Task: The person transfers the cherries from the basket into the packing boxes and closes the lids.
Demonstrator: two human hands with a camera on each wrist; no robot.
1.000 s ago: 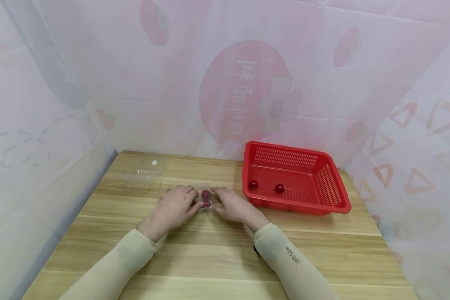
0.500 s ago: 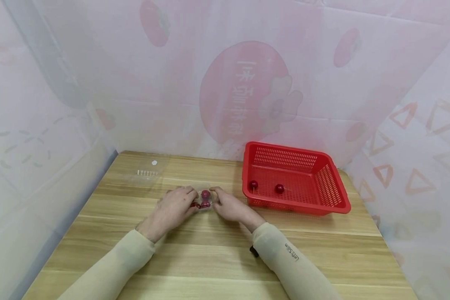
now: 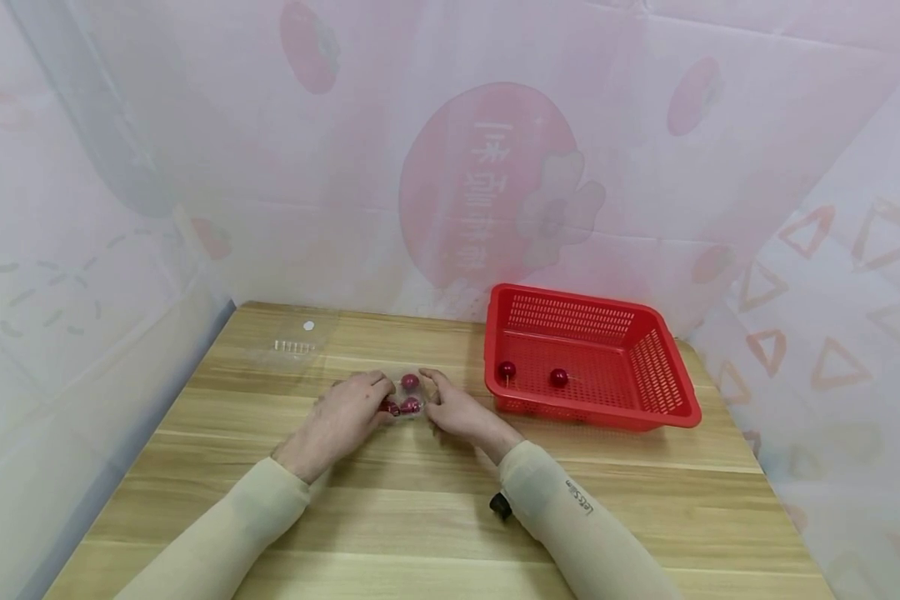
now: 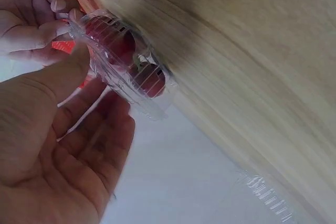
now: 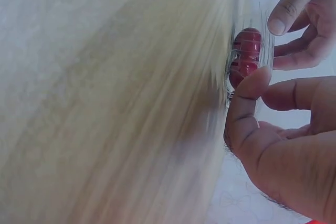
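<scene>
A clear plastic box [image 3: 401, 392] with red cherries [image 3: 410, 382] inside stands between my two hands on the wooden table. My left hand [image 3: 345, 419] holds its left side, thumb on the near side and fingers behind in the left wrist view. At the opposite end, my right hand [image 3: 461, 412] pinches the edge of the box [image 4: 139, 95] between thumb and finger. Through the ribbed plastic in the right wrist view, two cherries [image 5: 247, 45] show. Part of the box is hidden behind the left hand.
A red perforated basket [image 3: 600, 415] stands at the right back, with two stemmed cherries [image 3: 559, 377] on its floor. Another clear plastic piece with a white round sticker [image 3: 309, 326] lies at the back left. A printed curtain [image 3: 360, 208] hangs behind the table.
My right hand has shifted slightly and its fingers have drawn in at the box's edge. More of the cherries shows between the hands. My left hand stays nearly still.
</scene>
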